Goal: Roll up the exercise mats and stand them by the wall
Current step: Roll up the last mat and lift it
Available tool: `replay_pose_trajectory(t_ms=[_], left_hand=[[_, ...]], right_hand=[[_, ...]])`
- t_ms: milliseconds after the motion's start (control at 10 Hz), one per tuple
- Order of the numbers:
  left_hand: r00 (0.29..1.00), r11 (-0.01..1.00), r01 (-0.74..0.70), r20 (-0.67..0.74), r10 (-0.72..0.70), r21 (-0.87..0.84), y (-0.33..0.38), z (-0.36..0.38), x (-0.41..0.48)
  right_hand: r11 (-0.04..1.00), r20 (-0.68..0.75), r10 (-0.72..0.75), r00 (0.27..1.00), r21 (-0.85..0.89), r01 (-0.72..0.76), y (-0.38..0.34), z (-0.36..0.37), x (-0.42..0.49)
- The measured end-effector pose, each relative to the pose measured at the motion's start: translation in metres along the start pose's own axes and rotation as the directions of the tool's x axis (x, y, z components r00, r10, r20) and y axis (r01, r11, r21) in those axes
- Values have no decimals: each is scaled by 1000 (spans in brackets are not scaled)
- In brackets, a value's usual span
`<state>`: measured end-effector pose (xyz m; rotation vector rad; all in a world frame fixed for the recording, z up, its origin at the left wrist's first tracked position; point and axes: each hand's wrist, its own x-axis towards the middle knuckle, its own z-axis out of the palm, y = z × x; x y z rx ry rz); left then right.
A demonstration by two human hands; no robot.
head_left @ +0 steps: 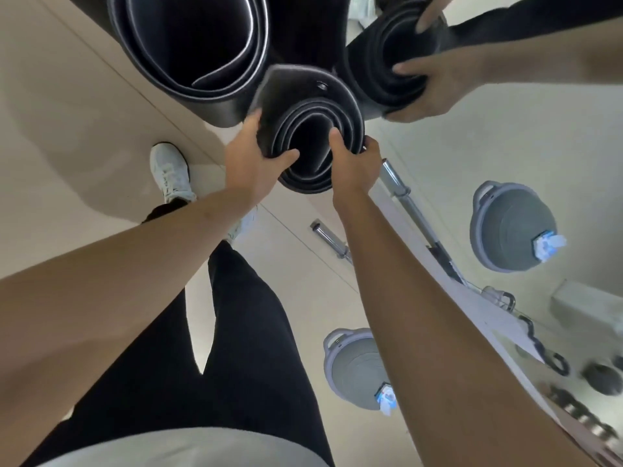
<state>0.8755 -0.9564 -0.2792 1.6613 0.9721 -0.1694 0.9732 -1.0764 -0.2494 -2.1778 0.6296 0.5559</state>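
Rolled mat [313, 129], upright at twelve o'clock beside larger roll [188, 45], rim grasped by left hand [251, 163] and right hand [354, 166]; loose coils looked liable to spring open once released.

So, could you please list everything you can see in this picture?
held mat: one, black, rolled, upright, centre.
big mat: one, black, loosely rolled, upright, top left, beside the held mat.
basin: one, grey, on the floor, lower centre.
bar: one, silver, low by the mirror.
mirror: one, right side; repeats mat, hands, basin and bar.
floor: beige.
shoe: one plainly seen, white, left of centre.
trousers: black, lower centre.
left hand: grips the held mat's rim, thumb inside.
right hand: grips the opposite rim, thumb inside.
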Motion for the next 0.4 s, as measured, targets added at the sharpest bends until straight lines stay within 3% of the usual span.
replay_pose_trajectory(t_ms=[100, 400], left_hand=[[996, 998, 36, 75, -39, 42, 3, -1, -12], [991, 992, 125, 53, -126, 12, 21, -10, -12]], right_hand=[[999, 78, 50, 996, -24, -48, 3, -12, -8], [998, 158, 57, 986, -38, -51, 16, -30, -23]])
